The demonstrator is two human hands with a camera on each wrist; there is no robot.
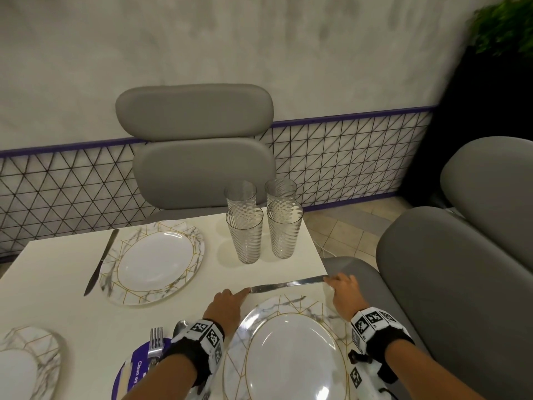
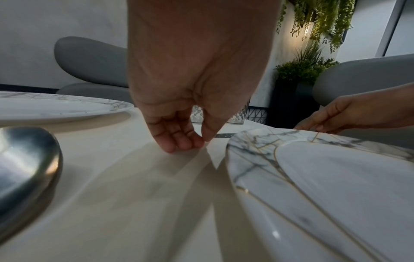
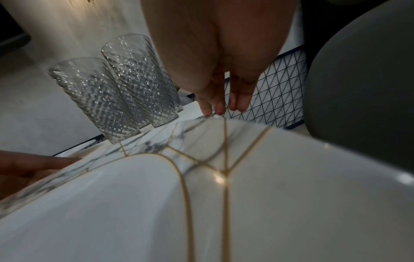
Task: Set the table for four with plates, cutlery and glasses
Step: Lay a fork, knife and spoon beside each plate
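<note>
A knife [image 1: 287,284] lies flat on the white counter [image 1: 66,284] just beyond the nearest marble-patterned plate [image 1: 288,359]. The left hand [image 1: 226,306] touches its blade tip with an outstretched finger, the others curled loosely; the right hand [image 1: 343,293] pinches its handle end at the counter's edge. Four ribbed glasses [image 1: 264,223] stand clustered farther beyond the knife.

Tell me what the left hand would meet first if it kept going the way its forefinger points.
The left hand points its forefinger along the table at the knife, touching or nearly touching the blade tip. Going on, it would probably push the knife toward the right hand at the handle end.
</note>
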